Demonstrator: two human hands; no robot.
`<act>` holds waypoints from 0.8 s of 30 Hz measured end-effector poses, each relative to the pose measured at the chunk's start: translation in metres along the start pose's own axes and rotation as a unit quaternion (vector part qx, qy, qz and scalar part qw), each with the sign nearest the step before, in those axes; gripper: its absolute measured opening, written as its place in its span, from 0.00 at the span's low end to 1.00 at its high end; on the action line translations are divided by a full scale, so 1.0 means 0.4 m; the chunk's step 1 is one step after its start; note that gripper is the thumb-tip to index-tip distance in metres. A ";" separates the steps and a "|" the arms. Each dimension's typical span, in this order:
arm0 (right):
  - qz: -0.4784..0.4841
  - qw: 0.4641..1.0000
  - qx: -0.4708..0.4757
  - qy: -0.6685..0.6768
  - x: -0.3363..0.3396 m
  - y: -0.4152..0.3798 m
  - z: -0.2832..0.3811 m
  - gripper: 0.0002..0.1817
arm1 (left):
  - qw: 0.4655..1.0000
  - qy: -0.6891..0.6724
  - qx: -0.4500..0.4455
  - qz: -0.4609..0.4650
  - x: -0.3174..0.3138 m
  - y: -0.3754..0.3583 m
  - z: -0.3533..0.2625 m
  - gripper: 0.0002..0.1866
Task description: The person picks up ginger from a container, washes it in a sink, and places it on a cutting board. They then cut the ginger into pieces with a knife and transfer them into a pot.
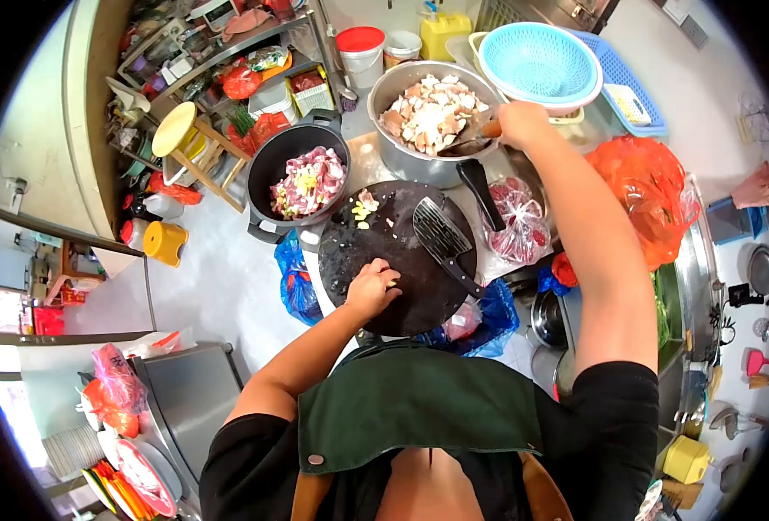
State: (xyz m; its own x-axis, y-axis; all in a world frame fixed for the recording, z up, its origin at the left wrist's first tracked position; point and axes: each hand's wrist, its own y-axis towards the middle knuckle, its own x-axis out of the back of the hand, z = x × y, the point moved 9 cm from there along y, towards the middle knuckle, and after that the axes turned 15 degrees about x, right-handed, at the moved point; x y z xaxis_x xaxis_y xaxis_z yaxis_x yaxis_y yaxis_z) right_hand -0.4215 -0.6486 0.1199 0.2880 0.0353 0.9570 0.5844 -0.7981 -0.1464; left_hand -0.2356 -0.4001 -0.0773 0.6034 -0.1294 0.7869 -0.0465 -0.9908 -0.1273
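My right hand (523, 126) is closed round the wooden handle of a metal spatula (491, 129), whose blade dips into pale chopped meat (436, 111) in a large metal pot (393, 154). On the round dark chopping board (358, 252), my left hand (373, 288) rests with its fingers curled together. A small yellowish bit shows at those fingers, too small to name. A cleaver (443, 239) lies on the board's right side, with a few pale yellow pieces (364, 207) near the far edge. Left of the board, a black pot (258, 178) holds raw pink meat (310, 181) topped with yellow bits.
A clear bag of red meat (519, 224) sits right of the board beside a black handle (480, 193). Blue colanders (541, 61) stand at the back right, near a red plastic bag (640, 195). A wooden stool (176, 130) and a yellow stool (165, 243) are on the left.
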 end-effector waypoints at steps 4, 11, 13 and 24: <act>0.039 0.999 0.006 -0.030 0.166 0.002 -0.018 0.13 | 0.988 -0.090 -0.040 -0.121 0.107 0.063 -0.069 0.13; -0.119 0.988 0.022 -0.096 0.281 -0.138 -0.087 0.07 | 0.924 -0.345 -0.103 -0.126 0.242 0.278 -0.352 0.19; -0.190 0.972 0.023 -0.137 0.283 -0.217 -0.102 0.08 | 0.920 -0.332 -0.184 -0.098 0.256 0.322 -0.481 0.25; -0.322 0.946 -0.003 -0.039 0.233 -0.615 -0.035 0.20 | 0.977 -0.147 -0.073 -0.140 0.238 0.579 -0.527 0.35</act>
State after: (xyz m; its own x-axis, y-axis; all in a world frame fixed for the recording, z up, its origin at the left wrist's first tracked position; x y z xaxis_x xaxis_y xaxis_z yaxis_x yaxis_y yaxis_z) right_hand -0.5491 -0.4572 0.2484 -0.0707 0.5600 0.8255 0.6532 -0.5995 0.4626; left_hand -0.3566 -0.6503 0.0954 0.8100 0.1423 0.5689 0.0521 -0.9838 0.1718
